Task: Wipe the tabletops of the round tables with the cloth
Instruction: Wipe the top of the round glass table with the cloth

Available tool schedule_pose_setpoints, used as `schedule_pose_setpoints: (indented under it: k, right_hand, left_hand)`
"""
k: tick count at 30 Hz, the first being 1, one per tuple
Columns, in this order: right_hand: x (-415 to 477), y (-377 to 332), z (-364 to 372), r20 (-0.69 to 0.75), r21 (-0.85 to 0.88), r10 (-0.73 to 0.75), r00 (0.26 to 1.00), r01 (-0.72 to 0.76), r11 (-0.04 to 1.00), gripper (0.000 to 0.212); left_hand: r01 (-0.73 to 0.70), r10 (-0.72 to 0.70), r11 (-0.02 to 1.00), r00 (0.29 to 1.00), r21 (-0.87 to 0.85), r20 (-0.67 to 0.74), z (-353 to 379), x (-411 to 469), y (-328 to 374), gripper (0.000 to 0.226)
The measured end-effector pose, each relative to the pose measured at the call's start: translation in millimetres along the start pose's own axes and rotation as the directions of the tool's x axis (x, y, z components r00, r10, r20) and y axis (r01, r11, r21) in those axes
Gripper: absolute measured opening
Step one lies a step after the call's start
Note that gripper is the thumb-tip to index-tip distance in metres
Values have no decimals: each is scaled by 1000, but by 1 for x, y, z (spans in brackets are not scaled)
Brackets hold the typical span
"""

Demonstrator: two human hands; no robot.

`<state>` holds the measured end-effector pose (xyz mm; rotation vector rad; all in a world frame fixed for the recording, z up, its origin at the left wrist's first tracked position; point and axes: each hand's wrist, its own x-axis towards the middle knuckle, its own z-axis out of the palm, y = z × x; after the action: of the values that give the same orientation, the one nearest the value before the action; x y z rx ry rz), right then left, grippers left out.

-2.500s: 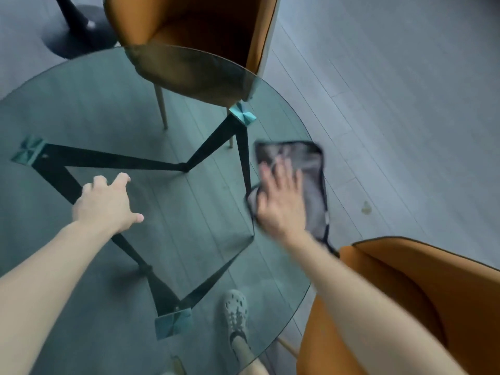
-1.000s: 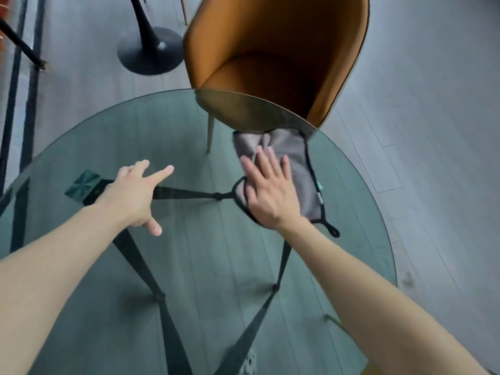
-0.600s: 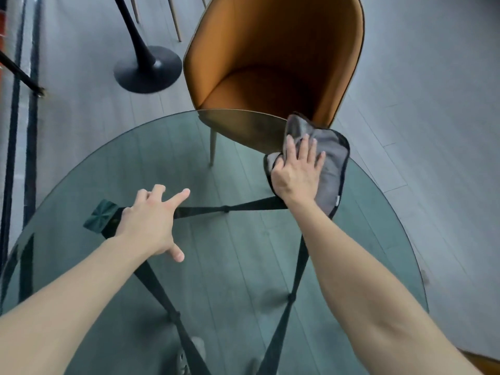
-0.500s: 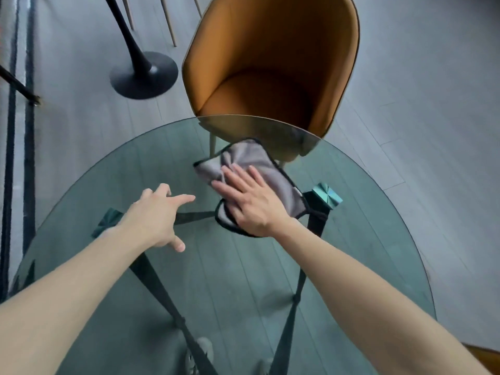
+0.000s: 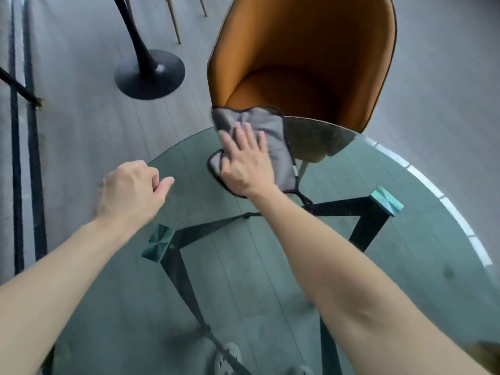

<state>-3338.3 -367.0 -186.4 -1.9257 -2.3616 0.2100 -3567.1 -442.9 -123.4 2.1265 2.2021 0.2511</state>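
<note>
A round glass tabletop (image 5: pixel 392 261) on a black frame fills the lower part of the view. A grey cloth with a black hem (image 5: pixel 276 136) lies at its far edge, its far corner hanging past the rim. My right hand (image 5: pixel 247 162) presses flat on the cloth with straight, spread fingers. My left hand (image 5: pixel 132 190) hovers at the left rim, fingers loosely curled and holding nothing.
An orange chair (image 5: pixel 303 58) stands tucked against the far edge, just behind the cloth. A black pedestal base (image 5: pixel 148 74) of another table stands on the grey floor at the upper left. Thin chair legs (image 5: pixel 173 20) show behind it.
My right hand has slid the cloth away from the table's middle to its far edge by the chair. My left hand has curled its fingers and sits nearer the left rim.
</note>
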Motion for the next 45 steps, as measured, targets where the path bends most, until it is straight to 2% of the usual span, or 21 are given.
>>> schedule_pose_setpoints:
  k: [3, 5, 6, 8, 9, 11, 14, 15, 16, 17, 19, 20, 22, 24, 27, 30, 33, 36, 40, 42, 45]
  right_hand:
    - [-14, -51, 13, 90, -14, -390, 916, 392, 920, 64]
    - [-8, -21, 14, 89, 0, -451, 888, 453, 892, 62]
    - [-4, 5, 10, 42, -8, -370, 928, 370, 929, 62]
    - [-5, 79, -4, -82, -9, 22, 996, -23, 1000, 61]
    - [-15, 120, -12, -107, 13, 240, 965, -240, 971, 61]
    - [-50, 190, -27, -72, 64, 535, 842, -532, 845, 65]
    - [-75, 217, -35, -32, 51, 729, 684, -727, 684, 71]
    - [-65, 199, -32, -36, 48, 728, 684, -727, 685, 71]
    - [-50, 168, -28, -31, 45, 676, 736, -675, 737, 71]
    - [-33, 127, -23, -24, 37, 557, 830, -556, 830, 70]
    - [-7, 20, -6, 5, 10, 158, 987, -158, 987, 69]
    - [-4, -38, 6, 44, -4, -57, 997, 57, 998, 68]
    - [-15, -131, 22, 128, 4, -367, 922, 369, 929, 65]
    - [-27, -164, 27, 147, 16, -482, 864, 485, 874, 61]
    - [-24, -120, 25, 63, 48, -410, 910, 408, 912, 60]
    - [-29, -7, 8, -10, 67, 42, 999, -41, 997, 65]
    - [-81, 133, -14, -26, 78, 492, 870, -489, 869, 69]
    - [-151, 221, -25, -29, 69, 725, 688, -722, 688, 73]
    - [-178, 232, -29, -17, 86, 724, 690, -720, 689, 73]
    - [-165, 188, -26, -11, 79, 602, 798, -600, 796, 72]
    - [-136, 57, -4, 3, 45, 185, 983, -185, 982, 70]
  left_hand:
    - [33, -37, 999, 995, -40, -96, -4, -8, 1, 49]
    - [44, -49, 997, 995, -62, -83, 1, -9, 3, 43]
    - [42, -45, 997, 997, -58, -55, 6, -10, 5, 39]
    - [22, -23, 998, 1000, -62, -11, 15, -18, 13, 27]
    - [21, -21, 998, 1000, -60, 5, 19, -24, 14, 21]
    - [2, 0, 999, 999, -49, 32, 26, -40, 13, 17]
    - [-40, 41, 998, 998, -39, 39, 33, -67, 1, 21]
    - [-37, 39, 998, 999, -44, 26, 34, -77, -4, 21]
    - [-24, 25, 999, 1000, -49, 11, 34, -86, -10, 22]
    - [-3, 3, 998, 1000, -55, -3, 33, -94, -16, 22]
    - [57, -58, 996, 998, -67, -20, 30, -113, -27, 20]
    - [90, -92, 993, 995, -71, -23, 29, -124, -32, 19]
    - [138, -141, 988, 989, -74, -33, 27, -148, -40, 18]
    - [170, -173, 983, 984, -67, -41, 24, -171, -44, 19]
    - [175, -176, 984, 983, -38, -41, 27, -193, -38, 20]
    - [161, -162, 987, 986, -19, -44, 32, -198, -11, 22]
    - [120, -121, 993, 991, -21, -48, 39, -201, 29, 24]
    - [64, -65, 997, 998, -37, -26, 44, -203, 65, 30]
    - [26, -25, 999, 999, -34, 28, 40, -216, 87, 40]
    - [48, -46, 998, 998, -43, 54, 37, -232, 84, 47]
    - [82, -78, 995, 994, -53, 71, 30, -265, 68, 58]
